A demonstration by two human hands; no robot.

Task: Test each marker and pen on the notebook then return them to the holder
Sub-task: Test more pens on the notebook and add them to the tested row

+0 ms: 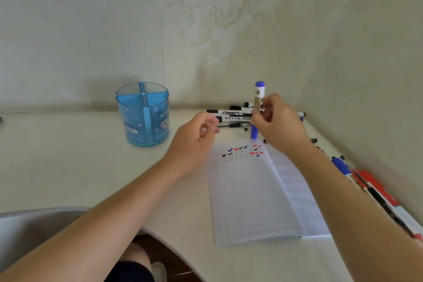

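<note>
My right hand [280, 123] grips a blue marker [258, 98] upright, its blue cap pointing down just above the top of the open lined notebook [258, 192]. Red, blue and black tick marks fill the top lines of the left page. My left hand [196, 137] hovers beside it with fingers loosely curled and nothing visibly in them. The blue four-part holder [143, 114] stands to the left with no pens showing in it. Several markers and a black pen [231, 117] lie behind the notebook.
More markers, blue, red and black [366, 183], lie in a row along the right wall. The white table meets the wall at the back and right. A grey curved chair back [34, 224] sits at the lower left, beside my knee.
</note>
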